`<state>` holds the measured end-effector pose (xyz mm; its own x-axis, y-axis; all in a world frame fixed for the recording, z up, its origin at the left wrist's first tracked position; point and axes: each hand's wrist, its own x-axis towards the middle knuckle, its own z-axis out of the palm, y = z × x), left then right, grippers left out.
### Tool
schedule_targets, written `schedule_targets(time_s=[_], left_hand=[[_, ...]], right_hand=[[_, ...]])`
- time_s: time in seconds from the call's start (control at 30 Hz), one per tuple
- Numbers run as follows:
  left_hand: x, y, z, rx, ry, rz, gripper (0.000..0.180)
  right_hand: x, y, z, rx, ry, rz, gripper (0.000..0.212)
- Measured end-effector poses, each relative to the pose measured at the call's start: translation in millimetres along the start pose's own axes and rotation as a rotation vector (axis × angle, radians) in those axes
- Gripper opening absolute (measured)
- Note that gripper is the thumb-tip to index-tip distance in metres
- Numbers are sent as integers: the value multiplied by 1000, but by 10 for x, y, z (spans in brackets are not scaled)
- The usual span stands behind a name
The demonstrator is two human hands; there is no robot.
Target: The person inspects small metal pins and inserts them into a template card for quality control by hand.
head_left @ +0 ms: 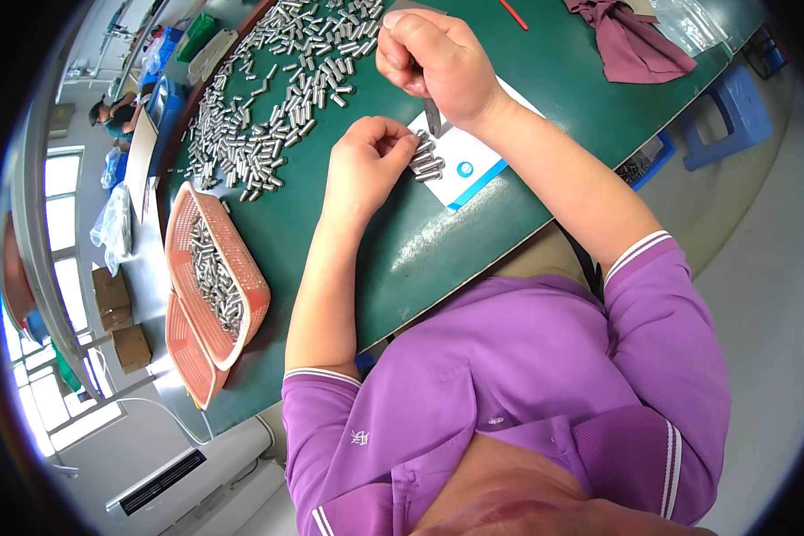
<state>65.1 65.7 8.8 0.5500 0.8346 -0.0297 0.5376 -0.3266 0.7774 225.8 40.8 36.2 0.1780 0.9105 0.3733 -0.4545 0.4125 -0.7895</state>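
My right hand (439, 67) is closed in a fist around a flat dark metal strip (432, 118). The strip points down beside a short row of small metal cylinders (427, 163). These lie on a white card (460, 183) with a blue stripe, on the green tabletop. At the row's left end, the thumb and forefinger of my left hand (369, 163) are curled together, the thumb tip against the cylinders. What lies between those fingers is hidden. Beyond my hands spreads a big loose pile of similar cylinders (317, 89).
To the left stands a pink plastic basket (257, 290) holding more cylinders, with another pink basket (180, 344) against it. A red pen-like stick (514, 13) and a maroon cloth (630, 45) lie at the far right. Beside the table is a blue stool (732, 121). Another person (121, 119) is in the left background.
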Motion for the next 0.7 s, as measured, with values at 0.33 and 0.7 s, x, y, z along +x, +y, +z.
schedule_targets(time_s=[0.33,0.7], left_hand=[[37,-9,-13,-55,-50,-40,11],[38,16,-5,-74,-59,-71,11]], right_hand=[[57,140,-20,92,-8,-69,44],[11,75,19,120,71,-35,42]])
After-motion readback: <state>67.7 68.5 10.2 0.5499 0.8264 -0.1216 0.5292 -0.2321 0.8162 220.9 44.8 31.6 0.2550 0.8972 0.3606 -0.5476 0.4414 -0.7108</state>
